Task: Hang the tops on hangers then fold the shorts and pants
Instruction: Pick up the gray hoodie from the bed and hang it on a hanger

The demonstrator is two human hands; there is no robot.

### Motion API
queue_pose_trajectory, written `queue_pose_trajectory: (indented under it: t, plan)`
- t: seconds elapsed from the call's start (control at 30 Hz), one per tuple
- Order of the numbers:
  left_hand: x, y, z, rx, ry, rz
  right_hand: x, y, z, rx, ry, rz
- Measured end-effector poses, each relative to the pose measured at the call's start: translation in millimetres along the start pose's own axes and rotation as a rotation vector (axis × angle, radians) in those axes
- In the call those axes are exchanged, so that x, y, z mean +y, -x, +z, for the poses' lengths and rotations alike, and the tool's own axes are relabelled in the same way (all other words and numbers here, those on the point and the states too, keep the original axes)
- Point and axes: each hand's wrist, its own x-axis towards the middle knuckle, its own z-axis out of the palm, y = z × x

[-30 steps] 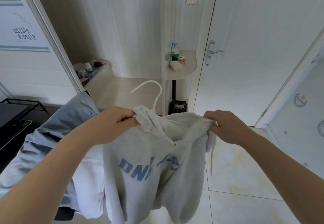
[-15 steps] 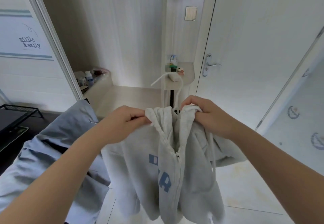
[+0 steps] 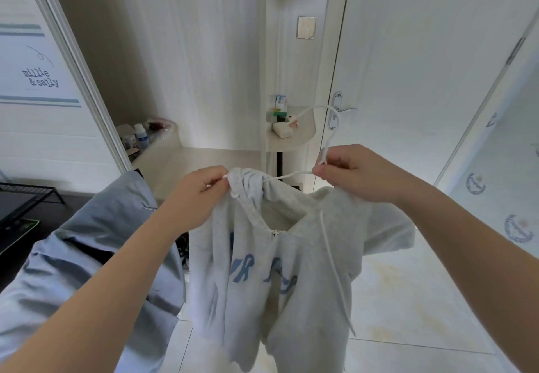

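A light grey hooded top [image 3: 280, 270] with blue lettering hangs in front of me above the floor. My left hand [image 3: 201, 194] pinches its left shoulder, bunched over the end of a white hanger [image 3: 332, 127]. My right hand [image 3: 353, 171] grips the hanger at the base of its hook, which curves up past the door handle. One thin hanger arm runs from my right hand to the bunched fabric. The top's right shoulder sags below my right hand, off the hanger. A white drawstring dangles down the front.
A blue-grey garment [image 3: 87, 262] drapes at the lower left, under my left arm. A beige counter [image 3: 198, 159] with small bottles lies behind, beside a corner shelf [image 3: 291, 139] with toiletries. A white door [image 3: 423, 81] stands at the right, and pale tiled floor [image 3: 408, 299] lies below.
My right hand left the top's right shoulder, came in toward the middle, then took the hanger by its hook base and moved right. The top's right side slipped down.
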Motion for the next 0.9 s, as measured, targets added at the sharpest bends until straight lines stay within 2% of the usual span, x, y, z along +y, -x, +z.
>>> queue_pose_trajectory:
  t: [0.1, 0.2, 0.37, 0.47, 0.53, 0.63, 0.73, 0.8, 0.83, 0.9]
  plan:
    - [0.7, -1.1, 3.3, 0.039, -0.068, 0.029, -11.3, -6.1, -4.4, 0.024, 0.065, -0.060]
    - [2.1, 2.4, 8.6, 0.076, -0.004, 0.023, -22.0, -13.2, -1.6, 0.040, 0.027, -0.113]
    - [5.9, 7.6, 10.1, 0.038, 0.094, 0.055, -27.1, -25.7, 4.5, 0.034, -0.005, -0.147]
    - [12.2, 11.4, 13.0, 0.020, 0.012, 0.108, -29.1, -32.7, 11.5, -0.004, 0.018, -0.160]
    - [15.0, 11.4, 14.8, 0.073, -0.008, 0.108, -27.3, -39.3, 14.6, 0.008, 0.033, -0.167]
    - [17.6, 6.4, 8.7, 0.165, 0.007, 0.101, -16.2, -46.2, 15.6, 0.125, 0.071, -0.200]
    - [16.8, 3.0, -1.5, 0.262, 0.053, 0.070, 9.3, -37.2, 26.7, 0.450, 0.307, -0.212]
    - [15.7, 1.1, -5.1, 0.311, 0.083, 0.049, 21.6, -22.7, 45.4, 0.655, 0.446, -0.327]
    - [16.4, -0.4, -5.3, 0.321, 0.097, 0.043, 25.1, -15.7, 56.8, 0.647, 0.495, -0.416]
    - [20.8, -4.2, -3.3, 0.314, 0.123, 0.041, 32.3, -8.7, 81.1, 0.513, 0.574, -0.527]
